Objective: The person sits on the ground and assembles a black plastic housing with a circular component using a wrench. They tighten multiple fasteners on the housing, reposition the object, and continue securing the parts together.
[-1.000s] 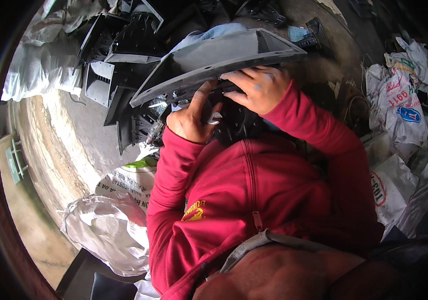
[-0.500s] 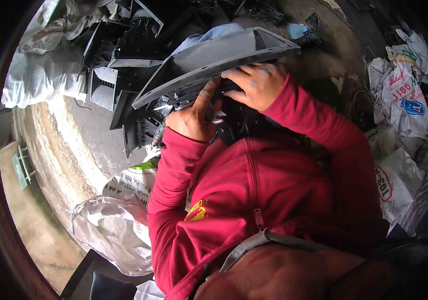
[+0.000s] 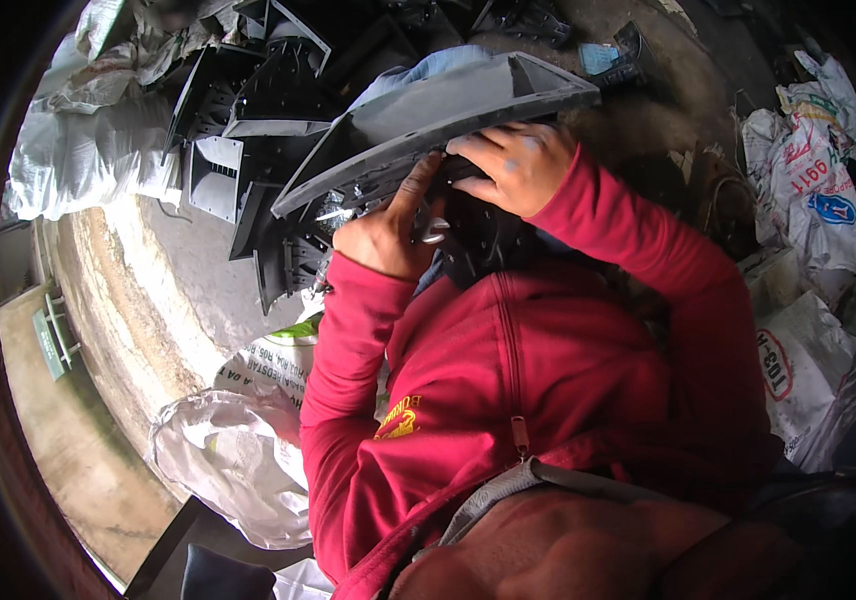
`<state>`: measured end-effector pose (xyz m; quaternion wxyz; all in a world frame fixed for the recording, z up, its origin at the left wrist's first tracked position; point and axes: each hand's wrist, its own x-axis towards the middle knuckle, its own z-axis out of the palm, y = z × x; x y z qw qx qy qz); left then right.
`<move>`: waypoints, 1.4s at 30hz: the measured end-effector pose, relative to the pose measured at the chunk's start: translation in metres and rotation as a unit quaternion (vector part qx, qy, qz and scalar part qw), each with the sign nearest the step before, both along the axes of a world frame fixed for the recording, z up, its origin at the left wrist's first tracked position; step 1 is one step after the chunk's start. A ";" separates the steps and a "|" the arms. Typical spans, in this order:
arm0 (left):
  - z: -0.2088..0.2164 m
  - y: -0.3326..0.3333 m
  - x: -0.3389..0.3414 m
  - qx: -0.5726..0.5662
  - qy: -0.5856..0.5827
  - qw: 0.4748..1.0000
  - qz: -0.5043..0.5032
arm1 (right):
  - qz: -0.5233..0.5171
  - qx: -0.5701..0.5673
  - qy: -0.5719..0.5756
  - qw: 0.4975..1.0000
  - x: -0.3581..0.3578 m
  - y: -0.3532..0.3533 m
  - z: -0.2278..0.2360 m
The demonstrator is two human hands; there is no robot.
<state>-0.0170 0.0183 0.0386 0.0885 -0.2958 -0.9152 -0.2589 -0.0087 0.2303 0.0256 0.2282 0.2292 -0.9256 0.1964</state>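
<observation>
red sleeves point(image 3: 353, 330) are angling in over the torso, the right forearm slanting up and leftward. the left hand point(image 3: 388, 240) is holding a silver wrench point(image 3: 433, 239), most fingers hidden, its index finger pointing straight at the near edge of a dark housing point(image 3: 438, 110). the right hand point(image 3: 518, 165) is arching alongside, thumb and index standing apart; whether it's pinching anything, i cannot tell. the housing is sitting just beyond both hands, black parts point(image 3: 283, 90) lying farther left.
</observation>
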 end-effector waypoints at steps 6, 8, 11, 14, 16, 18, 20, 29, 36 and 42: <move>0.010 0.006 -0.001 -0.011 0.049 0.998 -0.034 | -0.003 0.016 -0.002 1.000 0.000 0.001 0.002; 0.008 0.001 -0.003 -0.086 -0.019 0.996 -0.015 | -0.005 0.019 -0.002 1.000 0.001 0.002 0.002; 0.009 -0.002 -0.006 -0.052 -0.031 0.998 -0.001 | -0.008 0.022 -0.001 1.000 0.002 0.002 0.003; 0.018 0.005 -0.004 -0.145 0.000 0.989 -0.014 | -0.011 0.026 0.001 1.000 0.004 0.001 0.004; 0.015 -0.003 -0.007 -0.095 -0.046 0.994 -0.009 | -0.010 0.021 0.015 1.000 0.005 0.001 0.005; 0.020 -0.003 -0.007 -0.050 -0.058 0.997 -0.017 | -0.010 0.024 0.010 1.000 0.004 0.002 0.005; 0.020 0.001 -0.005 -0.047 -0.011 0.998 -0.048 | -0.008 0.020 0.011 1.000 0.004 0.002 0.004; 0.001 -0.005 0.004 0.000 -0.017 0.998 0.052 | -0.012 0.005 0.009 1.000 0.001 0.000 0.001; 0.000 0.013 0.009 0.072 -0.106 0.990 0.065 | -0.008 0.004 0.012 1.000 0.002 -0.001 0.002; -0.003 0.018 0.007 0.092 -0.117 0.988 0.040 | -0.020 0.014 -0.007 1.000 0.004 -0.002 0.004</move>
